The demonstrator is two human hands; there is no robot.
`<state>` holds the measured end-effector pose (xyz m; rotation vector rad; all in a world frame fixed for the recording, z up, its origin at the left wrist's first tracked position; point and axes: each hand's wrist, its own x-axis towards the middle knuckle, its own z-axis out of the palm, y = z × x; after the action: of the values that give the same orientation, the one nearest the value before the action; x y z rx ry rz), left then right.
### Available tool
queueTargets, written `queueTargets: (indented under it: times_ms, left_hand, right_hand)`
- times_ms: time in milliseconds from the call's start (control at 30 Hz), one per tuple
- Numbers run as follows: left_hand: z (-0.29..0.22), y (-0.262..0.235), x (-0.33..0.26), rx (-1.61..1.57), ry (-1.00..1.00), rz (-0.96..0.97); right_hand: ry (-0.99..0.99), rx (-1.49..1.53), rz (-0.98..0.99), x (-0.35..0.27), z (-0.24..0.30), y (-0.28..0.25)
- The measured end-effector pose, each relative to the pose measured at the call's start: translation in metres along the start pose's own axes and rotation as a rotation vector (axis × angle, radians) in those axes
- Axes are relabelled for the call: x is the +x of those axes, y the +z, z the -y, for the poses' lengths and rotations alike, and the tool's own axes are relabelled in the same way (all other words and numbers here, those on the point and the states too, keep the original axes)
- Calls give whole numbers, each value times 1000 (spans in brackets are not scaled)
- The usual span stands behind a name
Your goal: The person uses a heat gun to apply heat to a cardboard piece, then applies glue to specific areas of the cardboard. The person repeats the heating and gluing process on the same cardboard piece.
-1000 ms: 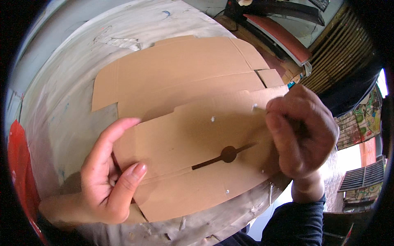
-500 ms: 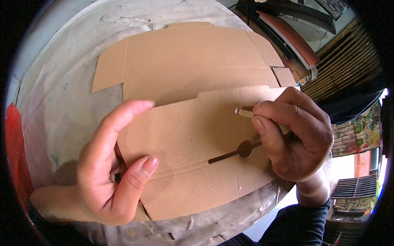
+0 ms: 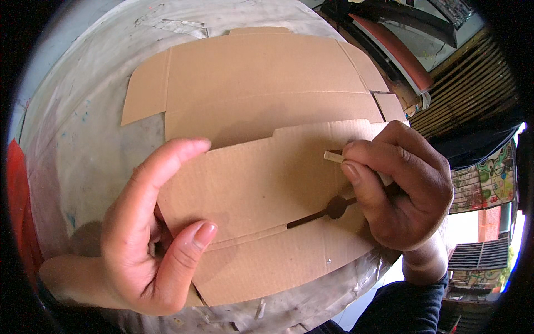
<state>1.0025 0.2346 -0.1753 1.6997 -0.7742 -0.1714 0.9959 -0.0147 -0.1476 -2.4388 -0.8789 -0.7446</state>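
Observation:
My left hand [image 3: 139, 239] grips the left end of a flat brown cardboard blank [image 3: 233, 189], thumb on its face and some fingers hidden behind it. A narrow slot with a round hole in it runs along the blank's lower right, partly covered by my right hand [image 3: 409, 186]. Between that hand's thumb and forefinger is a small pale folded strip [image 3: 334, 157], held just over the blank's face; its material is hard to make out. A second die-cut cardboard blank [image 3: 250, 69] with creased flaps lies flat behind the first.
Under the cardboard is a round-edged table with a stained, wrinkled plastic cover [image 3: 72, 139]. A red cloth or sheet [image 3: 22, 206] hangs at the left edge. To the right stand a slatted bamboo-like panel [image 3: 473, 89] and a long reddish-brown padded piece [image 3: 392, 53].
A tiny white fleck by the strip's tip no longer shows there. The held blank sits slightly lower and further right in view; both hands keep their grips.

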Motion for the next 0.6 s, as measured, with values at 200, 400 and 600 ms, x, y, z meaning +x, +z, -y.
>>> queueTargets:
  times_ms: [200,400,600]
  left_hand:
    - [-1,-5,0,115,25,26]
    - [-3,-4,0,53,33,25]
    - [-6,-4,1,103,44,5]
  right_hand:
    - [-4,3,4,1,1,-1]
    - [-1,10,-6,2,2,-2]
    - [23,-11,25,4,4,-7]
